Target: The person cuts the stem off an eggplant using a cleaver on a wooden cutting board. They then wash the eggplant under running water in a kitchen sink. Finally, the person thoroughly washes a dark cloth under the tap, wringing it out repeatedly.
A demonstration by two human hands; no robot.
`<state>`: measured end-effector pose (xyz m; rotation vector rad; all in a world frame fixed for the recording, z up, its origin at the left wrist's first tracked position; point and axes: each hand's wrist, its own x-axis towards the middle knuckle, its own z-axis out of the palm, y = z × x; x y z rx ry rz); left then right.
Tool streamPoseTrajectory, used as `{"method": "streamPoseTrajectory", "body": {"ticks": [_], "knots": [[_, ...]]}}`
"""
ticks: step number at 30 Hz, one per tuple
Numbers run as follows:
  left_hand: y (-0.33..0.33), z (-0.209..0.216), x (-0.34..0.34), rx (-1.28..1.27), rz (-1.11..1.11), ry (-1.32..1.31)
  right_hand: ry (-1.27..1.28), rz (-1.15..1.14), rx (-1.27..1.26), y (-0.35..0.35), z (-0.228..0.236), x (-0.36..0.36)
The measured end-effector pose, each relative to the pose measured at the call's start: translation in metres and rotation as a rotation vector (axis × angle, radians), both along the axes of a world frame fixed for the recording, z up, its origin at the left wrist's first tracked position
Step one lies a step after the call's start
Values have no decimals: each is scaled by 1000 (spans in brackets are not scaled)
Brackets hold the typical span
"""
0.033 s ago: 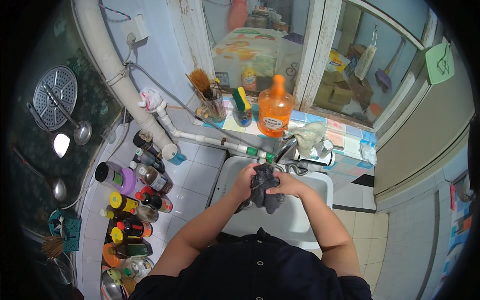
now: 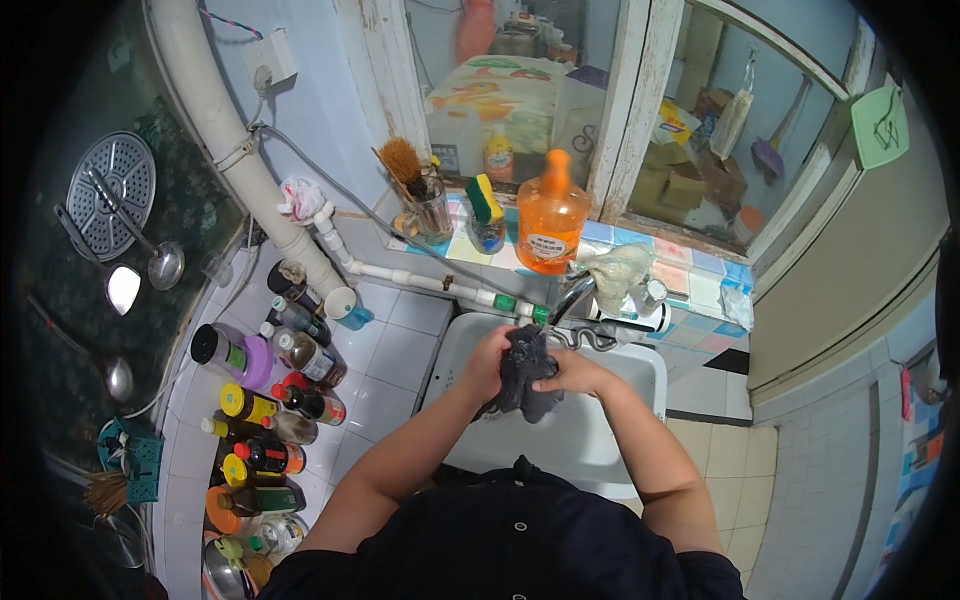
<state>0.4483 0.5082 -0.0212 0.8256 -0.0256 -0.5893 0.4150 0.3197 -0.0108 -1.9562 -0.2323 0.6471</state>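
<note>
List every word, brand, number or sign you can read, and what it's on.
Orange bottle: white label, print too small to read.
Bottles on the counter: labels too small or blurred.
Yellow package behind the window: print too blurred.
Dark curly mark behind the window: unclear.
Dark cloth: no lettering visible.

The dark grey cloth (image 2: 527, 375) has shifted slightly between my fingers: its folds are arranged differently, its lower end has drawn up a little, and it spreads less far to the right than a moment ago. My right hand (image 2: 574, 372) has dropped a touch toward my body, its fingers resettled against the cloth's edge.
</note>
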Motion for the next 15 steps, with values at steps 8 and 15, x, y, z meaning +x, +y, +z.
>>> {"method": "streamPoseTrajectory", "body": {"ticks": [8, 15], "knots": [[63, 21, 19, 254, -215, 25, 124, -489, 603, -5, -24, 1], [33, -23, -1, 129, -70, 274, -437, -388, 377, 57, -13, -6]]}}
